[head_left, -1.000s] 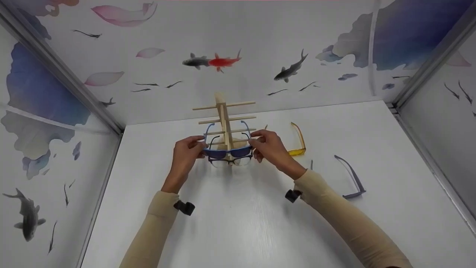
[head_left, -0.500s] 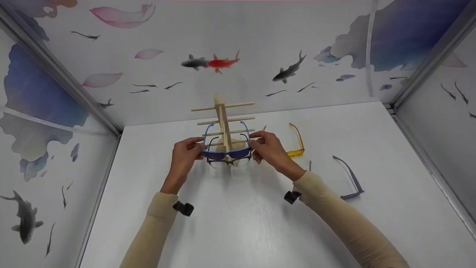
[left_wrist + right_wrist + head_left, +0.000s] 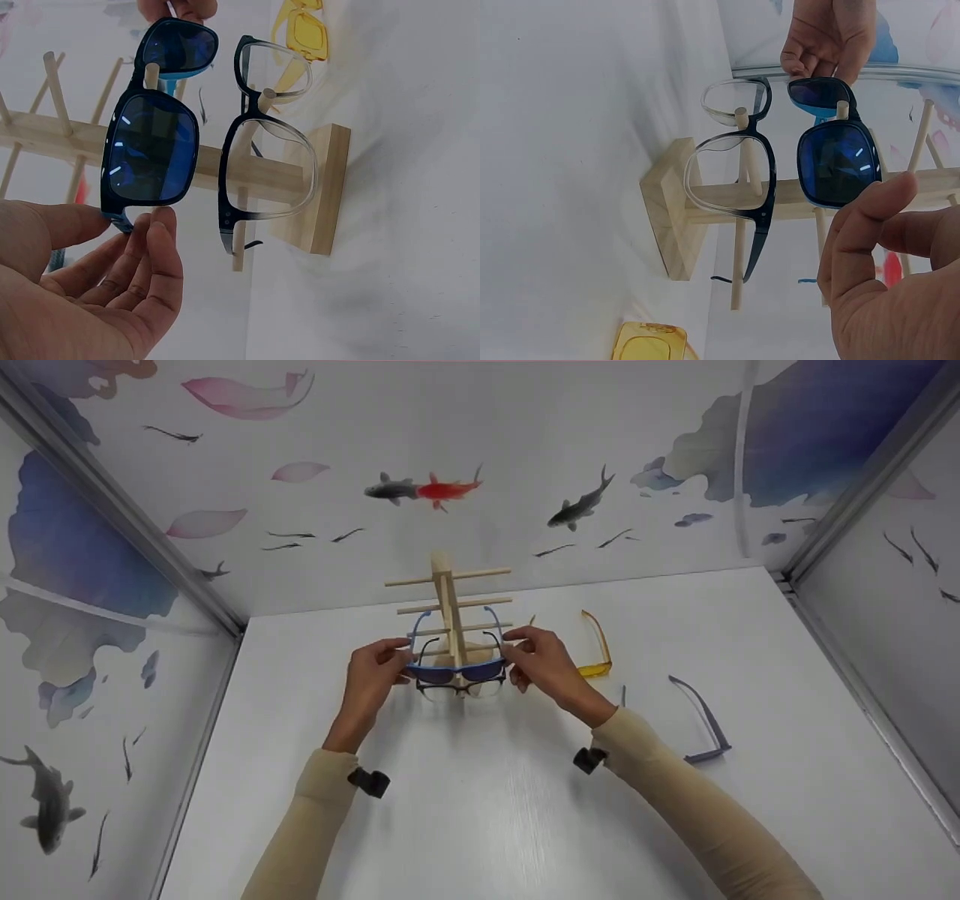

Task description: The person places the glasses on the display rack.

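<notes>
Blue-framed sunglasses with dark lenses (image 3: 482,670) sit at the second-lowest level of a wooden glasses stand (image 3: 440,564). A peg end shows at their bridge in both wrist views. My left hand (image 3: 369,671) pinches the sunglasses near the left hinge, thumb and fingers on either side of the temple. At the opposite hinge, my right hand (image 3: 546,658) pinches the other temple. Just below, clear glasses with a dark upper rim (image 3: 223,172) rest on the lowest pegs, touched by neither hand. The sunglasses' temples point back past the post.
Yellow glasses (image 3: 597,669) lie on the white table (image 3: 465,810) right of the stand. Grey-purple glasses (image 3: 709,754) lie nearer, partly hidden by the right forearm. Upper pegs (image 3: 484,573) of the stand hold nothing. Printed panels (image 3: 525,420) wall the table's back and sides.
The head view shifts very slightly. Both hands keep their hold on the sunglasses, which stay at the same level of the stand.
</notes>
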`<state>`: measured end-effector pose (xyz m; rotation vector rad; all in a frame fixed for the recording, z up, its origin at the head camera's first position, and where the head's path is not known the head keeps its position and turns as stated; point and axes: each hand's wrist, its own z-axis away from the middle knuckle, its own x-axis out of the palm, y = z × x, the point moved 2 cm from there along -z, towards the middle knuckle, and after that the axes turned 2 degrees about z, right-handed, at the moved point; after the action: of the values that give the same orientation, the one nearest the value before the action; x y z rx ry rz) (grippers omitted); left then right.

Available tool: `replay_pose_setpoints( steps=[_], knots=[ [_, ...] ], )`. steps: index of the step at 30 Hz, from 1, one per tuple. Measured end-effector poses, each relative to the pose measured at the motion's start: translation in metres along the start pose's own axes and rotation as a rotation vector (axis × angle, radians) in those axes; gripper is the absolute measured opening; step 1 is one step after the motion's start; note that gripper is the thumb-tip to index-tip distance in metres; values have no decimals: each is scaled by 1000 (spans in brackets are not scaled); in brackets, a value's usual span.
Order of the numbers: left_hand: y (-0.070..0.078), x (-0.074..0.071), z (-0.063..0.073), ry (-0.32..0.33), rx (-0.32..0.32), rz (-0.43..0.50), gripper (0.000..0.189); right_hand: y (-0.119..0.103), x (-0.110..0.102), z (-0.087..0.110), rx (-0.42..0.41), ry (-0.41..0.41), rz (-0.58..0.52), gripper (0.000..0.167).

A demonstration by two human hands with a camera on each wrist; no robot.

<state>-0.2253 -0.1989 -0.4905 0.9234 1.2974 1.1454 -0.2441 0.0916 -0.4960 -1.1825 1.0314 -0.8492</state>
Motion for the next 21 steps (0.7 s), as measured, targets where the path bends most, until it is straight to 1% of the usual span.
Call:
replay_pose_setpoints(
  steps=[3,8,14,18,21],
  knots=[
    [-2,-1,2,-4,1,-10,35,1,-4,3,6,7,24,42],
    [-5,-3,9,7,10,-10,36,3,-14,11,25,26,55,39],
    [-13,-4,21,30,14,-1,32,12,-25,23,52,39,81,38],
    [-19,-5,29,36,19,-2,30,16,-32,32,47,50,103,37],
    [-23,-3,35,36,18,-2,27,21,-39,39,47,66,105,33]
  ],
)
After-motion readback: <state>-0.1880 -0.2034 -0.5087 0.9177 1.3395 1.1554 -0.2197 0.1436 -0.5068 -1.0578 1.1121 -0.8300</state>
